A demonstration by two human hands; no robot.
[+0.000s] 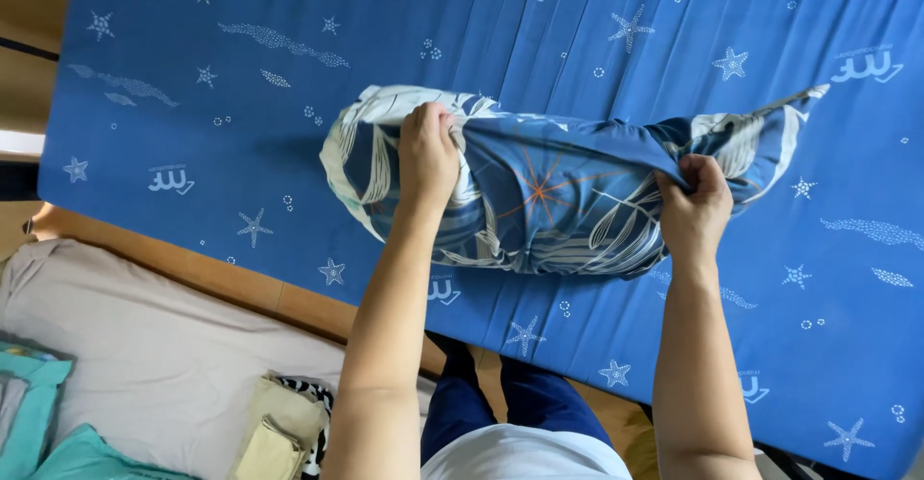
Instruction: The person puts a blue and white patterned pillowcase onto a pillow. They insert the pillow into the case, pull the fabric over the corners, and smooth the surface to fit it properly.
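Two hands are working one pillow here. We are seeing the left hand point(427, 153) at centre frame, clenched on a bunch of the pillowcase fabric near the top edge of the pillow point(539, 191), fingers curled in, knuckles toward the camera. We are seeing the right hand point(695, 208) right of centre, also clenched, pinching a gathered fold of the same cover where the cloth is pulling into creases. The pillow is lying across the middle of the frame on the blue mattress point(241, 133), long axis running left to right, its cover dark blue with pale leaf shapes and an orange starburst line pattern. A loose corner of the cover is trailing off toward the upper right.

The mattress is filling most of the upper frame, covered in blue cloth with white starfish and dotted shapes. We are noting a wooden bed edge point(289, 297) running diagonally below it. At lower left a beige sheet point(144, 345) is lying, with teal cloth point(38, 413) at the far corner and folded cream cloths point(279, 432) beside a black-and-white striped piece. The person's dark blue trousers point(481, 403) and white shirt point(525, 456) are showing at bottom centre, between the forearms.
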